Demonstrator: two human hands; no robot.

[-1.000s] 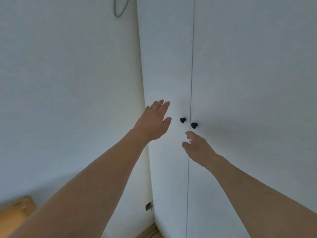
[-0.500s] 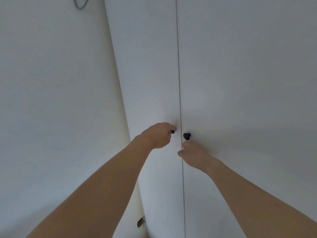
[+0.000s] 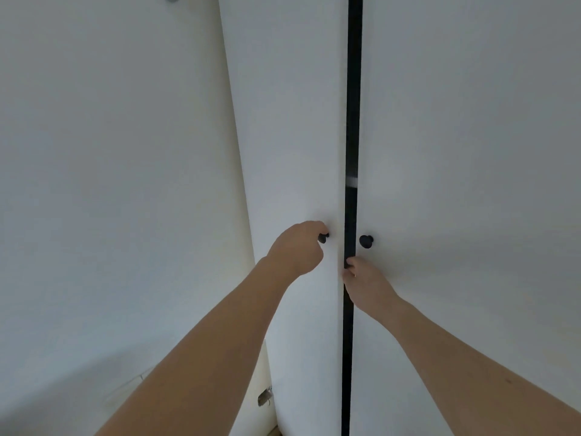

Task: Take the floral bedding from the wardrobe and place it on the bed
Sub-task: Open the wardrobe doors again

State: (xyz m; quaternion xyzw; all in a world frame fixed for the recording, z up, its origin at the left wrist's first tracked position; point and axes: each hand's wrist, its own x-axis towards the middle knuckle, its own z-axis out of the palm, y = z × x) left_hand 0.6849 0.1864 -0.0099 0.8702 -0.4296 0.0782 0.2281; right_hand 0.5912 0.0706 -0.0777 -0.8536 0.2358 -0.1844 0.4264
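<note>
A white two-door wardrobe fills the view. My left hand (image 3: 298, 247) grips the small black knob (image 3: 323, 237) of the left door (image 3: 292, 136). My right hand (image 3: 361, 280) hooks its fingertips round the inner edge of the right door (image 3: 465, 152), just below that door's black knob (image 3: 365, 241). Between the doors runs a narrow dark gap (image 3: 352, 105). Inside, only darkness and a small pale patch show; no floral bedding is visible.
A plain white wall (image 3: 110, 184) stands close on the left, meeting the wardrobe's side. Low down near the wardrobe's base the wall has a small chipped hole (image 3: 264, 398).
My left hand reached the left knob and closed on it. My right hand moved to the right door's edge. The doors, shut before, have parted by a narrow gap.
</note>
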